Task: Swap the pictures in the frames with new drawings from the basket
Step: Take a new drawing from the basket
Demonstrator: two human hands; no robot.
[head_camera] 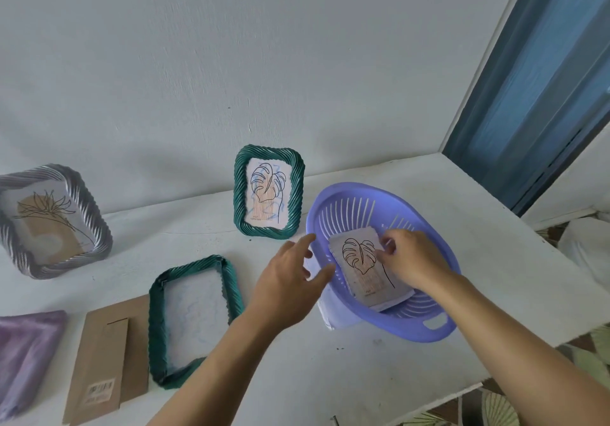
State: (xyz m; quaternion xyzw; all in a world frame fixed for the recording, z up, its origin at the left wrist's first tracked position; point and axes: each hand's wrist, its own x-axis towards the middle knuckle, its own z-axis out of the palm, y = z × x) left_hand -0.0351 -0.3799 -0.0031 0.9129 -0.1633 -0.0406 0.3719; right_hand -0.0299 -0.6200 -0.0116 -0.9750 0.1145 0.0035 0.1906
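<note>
A right hand pinched the leaf drawing (black lines, grey card) in a purple basket; the left hand hovered, fingers spread.

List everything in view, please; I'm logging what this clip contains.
basket: one, purple, right side of the table
drawings: small stack, grey top sheet with a leaf, inside the basket
upright green frame: one, green, standing near the wall
flat green frame: one, green, lying on the table
silver frame: one, silver, far left, tilted back
cardboard backing: one, brown, flat, front left
cloth: one, purple, left edge
table: one, white
left hand: open, at the basket's left rim
right hand: pinches the top drawing
</note>
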